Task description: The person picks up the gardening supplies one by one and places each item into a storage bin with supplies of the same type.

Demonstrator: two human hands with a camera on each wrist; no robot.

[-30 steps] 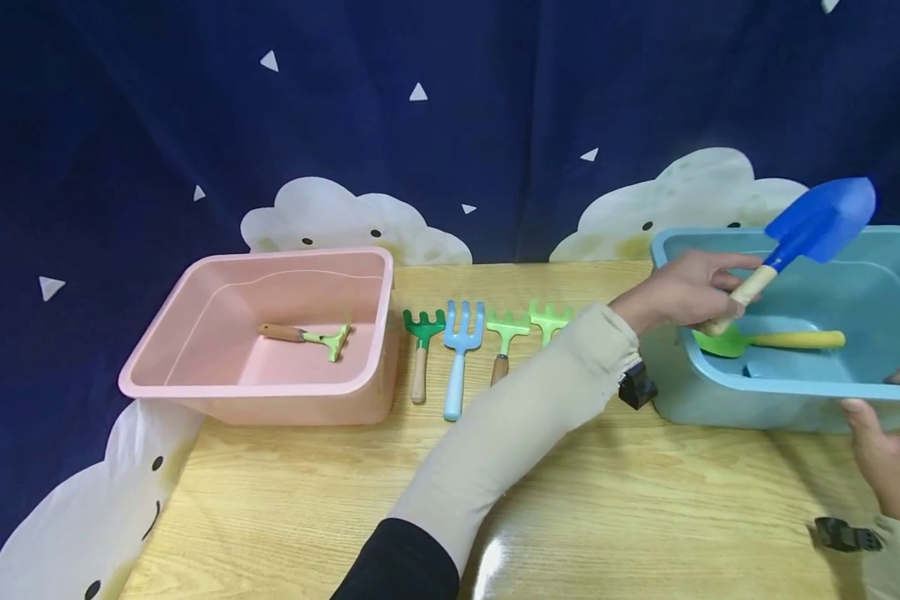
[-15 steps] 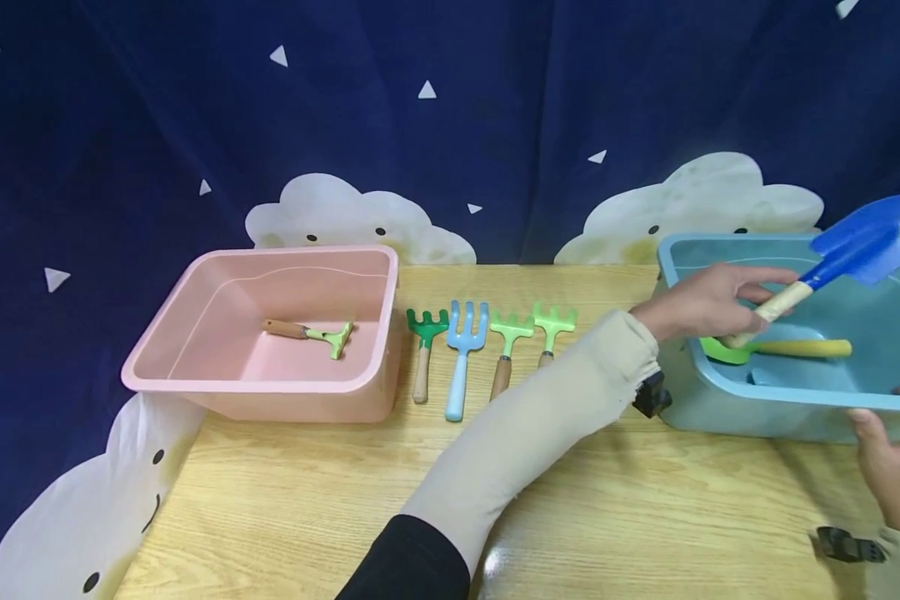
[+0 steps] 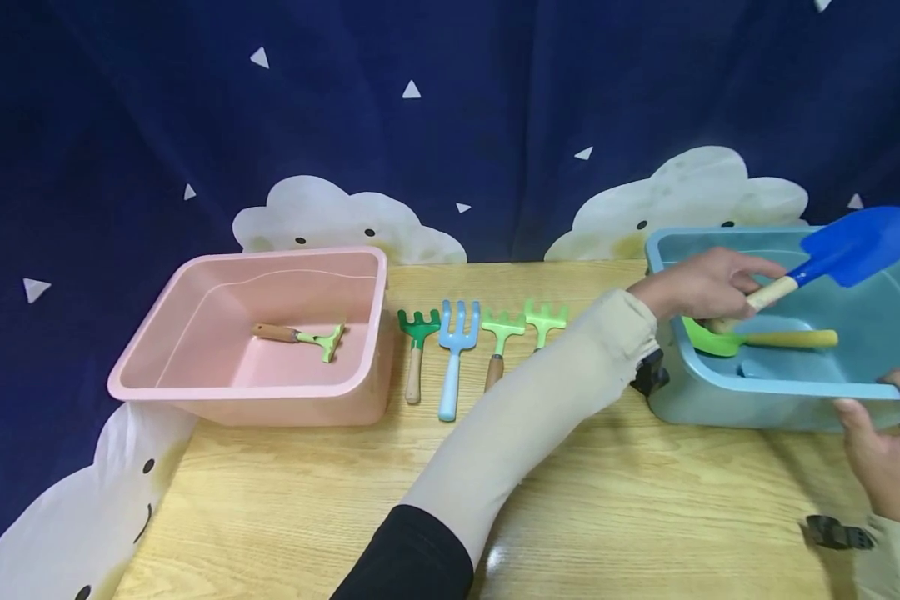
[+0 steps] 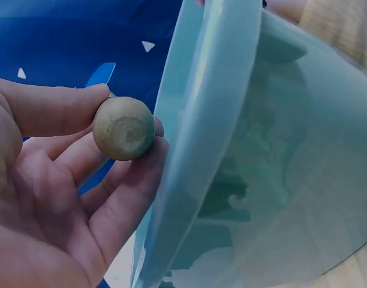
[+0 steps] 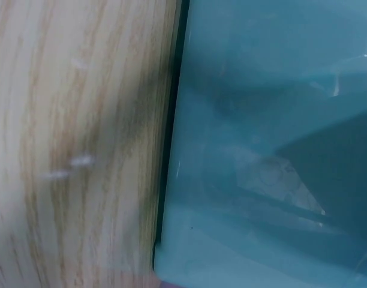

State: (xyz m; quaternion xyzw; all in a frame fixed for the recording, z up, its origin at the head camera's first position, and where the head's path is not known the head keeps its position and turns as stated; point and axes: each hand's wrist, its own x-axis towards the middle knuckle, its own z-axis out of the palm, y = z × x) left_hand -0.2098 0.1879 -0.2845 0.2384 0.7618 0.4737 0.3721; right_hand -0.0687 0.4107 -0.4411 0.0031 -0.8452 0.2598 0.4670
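My left hand pinches the pale wooden handle of a blue trowel, held above the blue tub with the blade pointing right. In the left wrist view, thumb and fingers surround the round end of the trowel's handle, close beside the tub's rim. My right hand grips the tub's front rim at the right, thumb outside and fingers over the edge. A green trowel with a yellow handle lies inside the tub. The right wrist view shows the tub's wall, with the hand out of sight.
At left stands a pink tub with a small light-green rake inside. Between the tubs lie a dark-green rake, a light-blue fork and two light-green rakes, partly behind my left arm. A dark-blue curtain hangs behind the table.
The blue trowel has moved right over the tub and its blade has tipped lower. My left hand has shifted slightly rightward with it. My right hand stays on the rim.
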